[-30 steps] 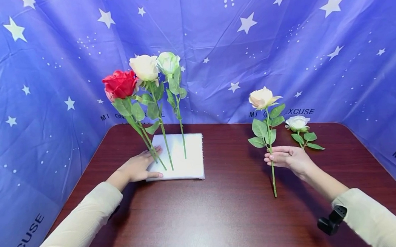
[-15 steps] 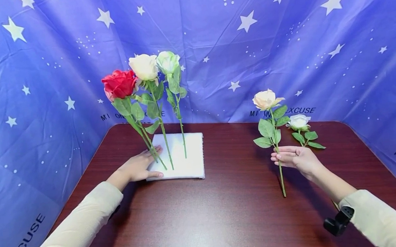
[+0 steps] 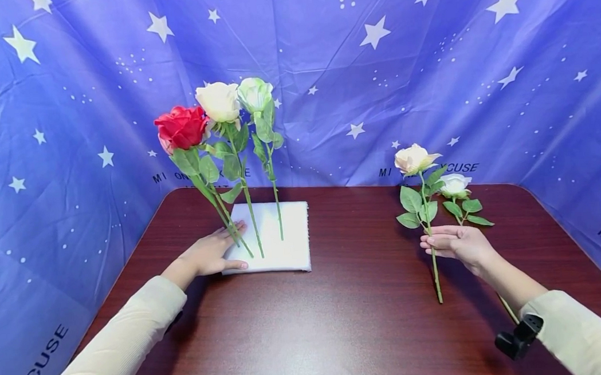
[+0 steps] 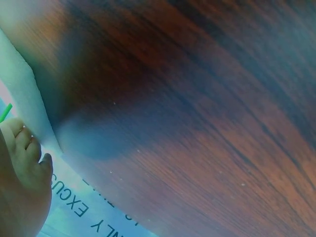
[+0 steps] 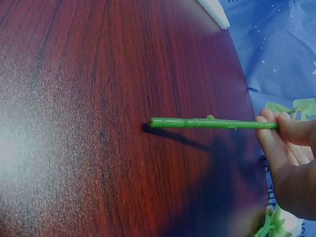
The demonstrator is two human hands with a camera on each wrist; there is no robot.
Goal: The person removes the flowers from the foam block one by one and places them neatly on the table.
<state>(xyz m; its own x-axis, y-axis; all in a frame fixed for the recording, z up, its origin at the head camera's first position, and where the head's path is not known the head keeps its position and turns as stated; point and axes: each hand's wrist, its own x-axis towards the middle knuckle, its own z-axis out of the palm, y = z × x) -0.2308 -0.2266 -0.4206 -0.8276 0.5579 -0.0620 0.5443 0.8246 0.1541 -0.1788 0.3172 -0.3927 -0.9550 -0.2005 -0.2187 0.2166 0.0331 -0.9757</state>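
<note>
Head feed: I see the left hand (image 3: 211,255) laid on the left part of the white foam block (image 3: 293,234), fingers extended, thumb spread away from them. A red rose (image 3: 182,127), a cream rose (image 3: 220,102) and a green-tinged rose (image 3: 256,94) stand in the block. Well apart to the right, the right hand (image 3: 461,245) holds the peach rose (image 3: 415,160) slightly tilted, bloom up. A white rose (image 3: 454,185) lies just beyond, on the table (image 3: 339,311).

Left wrist feed: part of that hand shows at the edge; from here I cannot tell its contact with the block.

Right wrist feed: thumb and fingers pinch the peach rose's stem (image 5: 217,123), lower end free of the hand. Touching the table? Cannot tell.

My judgement: step in hand is positioning the peach rose, block braced. Planting it would call for a firm pinch, stem end brought over bare foam, then a straight push.
</note>
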